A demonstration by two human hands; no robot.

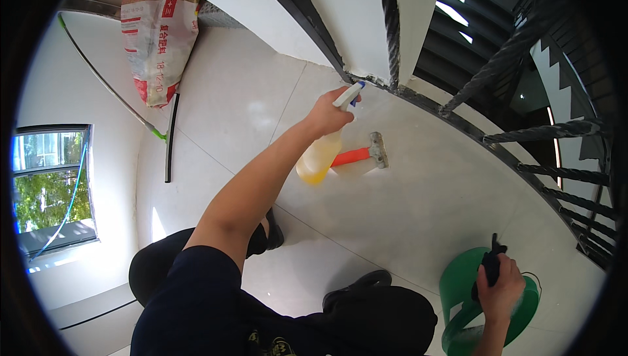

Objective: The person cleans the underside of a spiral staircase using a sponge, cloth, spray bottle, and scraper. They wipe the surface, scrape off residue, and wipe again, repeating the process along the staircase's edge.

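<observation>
My left hand (329, 114) is closed around the neck of a spray bottle (319, 157) with a white and blue trigger head and yellow liquid low inside. The nozzle points at the foot of the black metal railing (422, 100), where it meets the white wall. Just beyond the bottle, a scraper with a red handle (351, 157) and a wide metal head lies on the tiled floor. At lower right, my right hand (500, 287) grips a dark object (490, 267), its kind unclear, above a green bucket (458, 277).
A squeegee (171, 138) on a long pole (105, 81) leans at the left, beside a printed woven sack (159, 37). Twisted black balusters (544, 132) edge the floor on the right, with dark stairs (471, 27) beyond. A window (54, 184) is at far left.
</observation>
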